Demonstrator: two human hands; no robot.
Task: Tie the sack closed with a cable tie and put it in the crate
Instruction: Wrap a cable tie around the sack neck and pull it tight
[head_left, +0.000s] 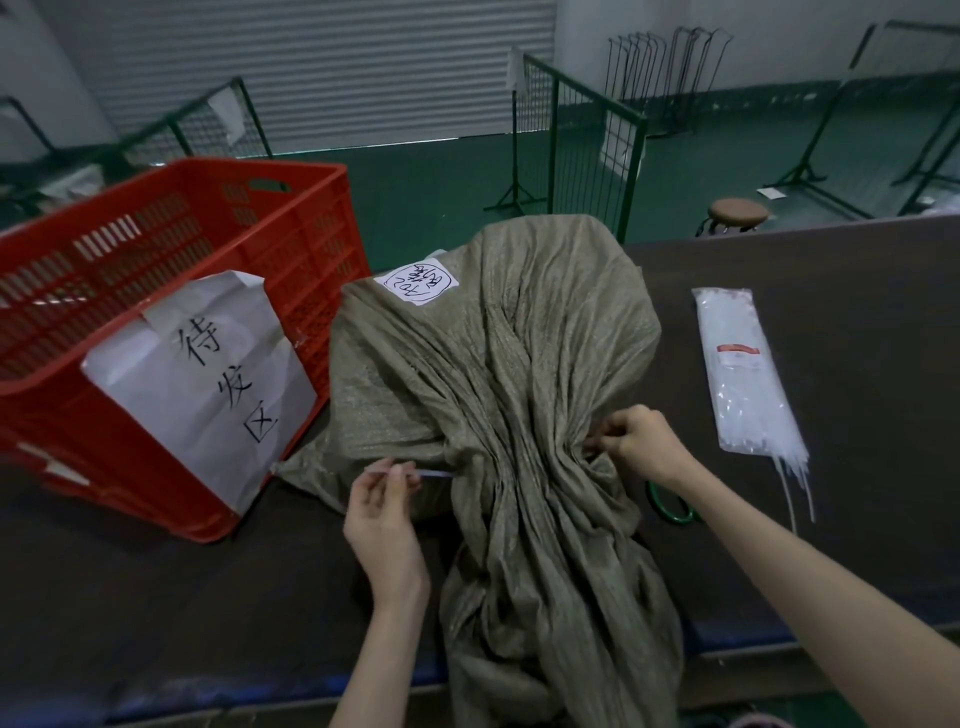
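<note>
1. The sack (498, 364), of olive-grey woven cloth, lies on the dark bench (831, 322) at centre frame. Its filled body sits toward the upper centre and bears a white handwritten label (416, 283); its loose mouth trails down over the near bench edge at lower centre.

2. The neck of the sack is gathered into tight pleats across mid-frame, between the two hands.

3. A cable tie (434, 473) shows as a pale strip running from the left hand into the left side of the gathered neck. The part that passes around the neck is hidden in the folds, so whether it is locked cannot be confirmed.

4. Progress, as judged: the tying step is under way and apparently not finished. Cinching remains, and the transfer to the crate has not begun, since the sack rests wholly outside it.

5. The left hand (382, 512), lower centre-left, is closed in a pinch on the free end of the cable tie, thumb and fingers together.

6. The right hand (636, 441), right of centre, is closed tight against the right side of the neck. It seems to grip the tie's other end or the cloth; which one cannot be told.

7. The red slatted crate (171, 332) stands at the left of frame, just beside the sack, with a white paper sign (208, 374) on its near wall.

8. A clear pack of spare ties (743, 374) lies on the bench at the right, apart from the sack.
</note>
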